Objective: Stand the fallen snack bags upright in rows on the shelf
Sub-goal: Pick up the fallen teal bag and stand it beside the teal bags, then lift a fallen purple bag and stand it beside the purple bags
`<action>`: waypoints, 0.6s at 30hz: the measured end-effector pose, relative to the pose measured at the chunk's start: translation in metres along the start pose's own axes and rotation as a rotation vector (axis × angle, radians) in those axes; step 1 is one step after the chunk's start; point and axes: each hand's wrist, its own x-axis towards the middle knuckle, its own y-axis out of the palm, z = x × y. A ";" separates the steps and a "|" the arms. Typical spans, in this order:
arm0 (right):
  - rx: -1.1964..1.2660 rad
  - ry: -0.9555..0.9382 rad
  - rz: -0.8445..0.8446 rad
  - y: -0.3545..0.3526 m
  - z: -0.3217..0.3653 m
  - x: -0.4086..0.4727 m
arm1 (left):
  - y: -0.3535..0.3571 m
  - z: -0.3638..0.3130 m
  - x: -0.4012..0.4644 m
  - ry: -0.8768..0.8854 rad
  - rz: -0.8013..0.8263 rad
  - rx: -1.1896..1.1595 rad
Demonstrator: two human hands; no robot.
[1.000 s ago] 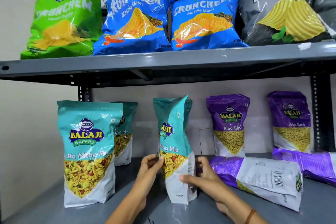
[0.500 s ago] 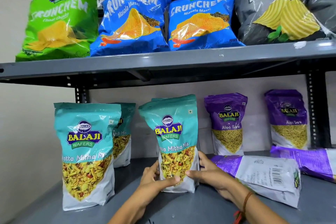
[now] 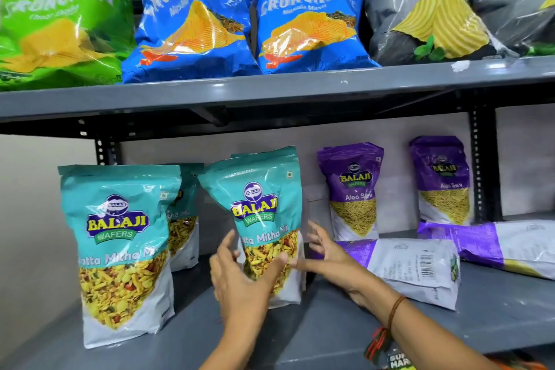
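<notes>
A teal Balaji Khatta Mitha Mix bag (image 3: 258, 207) stands on the lower grey shelf (image 3: 330, 336), leaning slightly left. My left hand (image 3: 240, 276) is spread in front of its lower left corner, thumb across the front. My right hand (image 3: 324, 255) is spread by its right edge, fingers apart. Neither hand grips the bag. Another teal bag (image 3: 120, 234) stands front left, with a third (image 3: 184, 219) upright behind it. Two purple Aloo Sev bags (image 3: 351, 189) (image 3: 441, 177) stand at the back. Two purple bags (image 3: 414, 270) (image 3: 510, 246) lie flat on the right.
The upper shelf (image 3: 270, 90) carries a green Crunchem bag (image 3: 60, 24), two blue ones (image 3: 192, 24) (image 3: 309, 24) and grey Rumbles bags (image 3: 426, 3). A black upright post (image 3: 483, 168) stands at the back right. A wall closes the left side.
The middle teal bag turned from edge-on to face forward and was set down on the shelf. Both hands have opened and eased off it.
</notes>
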 end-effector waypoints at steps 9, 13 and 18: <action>-0.576 -0.236 -0.445 -0.119 0.053 -0.028 | 0.105 -0.070 -0.042 -0.269 0.268 -0.589; -0.650 0.118 -0.223 -0.192 0.025 -0.022 | 0.142 -0.063 -0.059 -0.686 0.330 -0.642; -0.668 0.392 0.098 -0.239 -0.018 -0.006 | 0.161 -0.060 -0.085 -0.825 0.300 -0.702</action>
